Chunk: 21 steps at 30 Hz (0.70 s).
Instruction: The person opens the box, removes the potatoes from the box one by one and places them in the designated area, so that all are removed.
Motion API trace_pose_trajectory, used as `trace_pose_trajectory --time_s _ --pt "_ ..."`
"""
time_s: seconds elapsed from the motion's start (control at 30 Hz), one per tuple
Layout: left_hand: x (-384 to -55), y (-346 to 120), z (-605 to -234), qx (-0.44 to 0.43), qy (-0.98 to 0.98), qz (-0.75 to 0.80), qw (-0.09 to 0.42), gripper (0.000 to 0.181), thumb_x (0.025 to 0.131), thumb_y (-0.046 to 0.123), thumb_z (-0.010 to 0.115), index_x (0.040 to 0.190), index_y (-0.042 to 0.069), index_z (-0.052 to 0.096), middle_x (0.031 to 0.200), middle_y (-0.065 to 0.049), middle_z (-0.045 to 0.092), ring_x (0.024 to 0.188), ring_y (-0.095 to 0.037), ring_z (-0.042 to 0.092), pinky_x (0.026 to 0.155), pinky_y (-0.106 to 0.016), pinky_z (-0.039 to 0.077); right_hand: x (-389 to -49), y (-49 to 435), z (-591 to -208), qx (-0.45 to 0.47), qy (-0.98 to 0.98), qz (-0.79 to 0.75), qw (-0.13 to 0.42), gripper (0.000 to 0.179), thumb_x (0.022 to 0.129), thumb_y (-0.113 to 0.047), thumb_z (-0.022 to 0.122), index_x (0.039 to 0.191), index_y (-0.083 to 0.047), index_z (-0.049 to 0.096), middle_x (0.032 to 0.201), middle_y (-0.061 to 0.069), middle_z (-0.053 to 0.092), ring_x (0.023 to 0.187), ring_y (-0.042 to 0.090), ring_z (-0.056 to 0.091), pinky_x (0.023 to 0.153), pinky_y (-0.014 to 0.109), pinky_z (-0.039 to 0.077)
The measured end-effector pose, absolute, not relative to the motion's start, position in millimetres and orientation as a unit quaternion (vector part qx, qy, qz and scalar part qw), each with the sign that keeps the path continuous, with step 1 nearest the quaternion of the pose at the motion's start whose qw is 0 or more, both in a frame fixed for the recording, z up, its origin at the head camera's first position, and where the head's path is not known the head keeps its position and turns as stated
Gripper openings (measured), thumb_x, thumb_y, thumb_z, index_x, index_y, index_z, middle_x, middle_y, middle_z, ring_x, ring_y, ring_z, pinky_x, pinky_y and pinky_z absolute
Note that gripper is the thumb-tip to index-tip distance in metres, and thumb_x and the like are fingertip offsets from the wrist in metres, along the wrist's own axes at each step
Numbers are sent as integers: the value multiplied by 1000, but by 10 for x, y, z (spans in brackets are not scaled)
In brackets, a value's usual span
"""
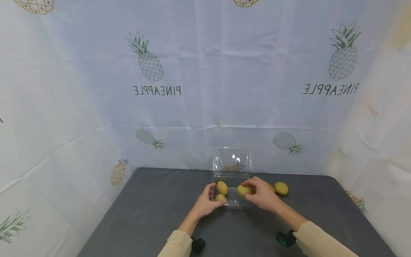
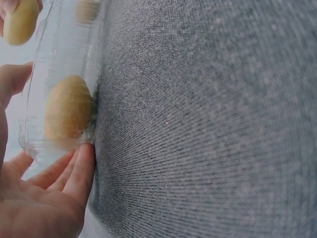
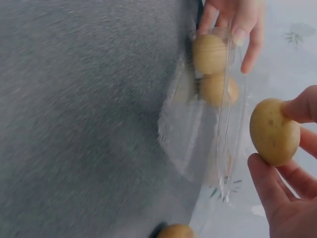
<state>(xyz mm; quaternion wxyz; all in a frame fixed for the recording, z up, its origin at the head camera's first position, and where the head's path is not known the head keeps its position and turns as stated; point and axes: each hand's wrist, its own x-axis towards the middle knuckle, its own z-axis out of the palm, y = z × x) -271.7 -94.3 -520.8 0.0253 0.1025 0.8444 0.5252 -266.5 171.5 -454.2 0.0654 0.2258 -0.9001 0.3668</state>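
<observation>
A clear plastic hinged container (image 1: 233, 202) sits on the dark table with its lid standing up at the back. Two potatoes (image 1: 222, 188) lie in its left part. At that left end, my left hand (image 1: 204, 204) holds the container, thumb at the front rim and fingers along the side. Over the container's right part, my right hand (image 1: 264, 195) pinches a potato (image 3: 274, 131) between thumb and fingertips. The right wrist view shows this potato held above the rim, apart from the container.
To the right of the container, a potato (image 1: 281, 188) rests on the table (image 1: 167, 203), with another potato (image 1: 272, 187) partly hidden behind my right hand. A pineapple-print cloth (image 1: 231, 78) hangs behind the table and along both sides.
</observation>
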Motion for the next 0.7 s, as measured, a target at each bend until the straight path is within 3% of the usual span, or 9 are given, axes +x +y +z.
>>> trace_pose_trajectory --time_s 0.4,0.7 --pt "-2715 -956 -5209 100 842 530 31 86 85 34 83 153 8 38 134 -22 56 123 -39 57 94 -57 49 -2558 2094 -4620 204 -891 401 59 32 89 -9 76 120 -5 70 109 3 60 94 17 59 82 36 56" --pt "-2722 -943 -5192 99 845 525 30 85 85 34 83 153 7 39 135 -23 56 124 -39 57 95 -57 49 -2526 2437 -4709 182 -897 385 120 33 89 -7 76 121 -3 71 112 7 64 94 20 63 76 31 57"
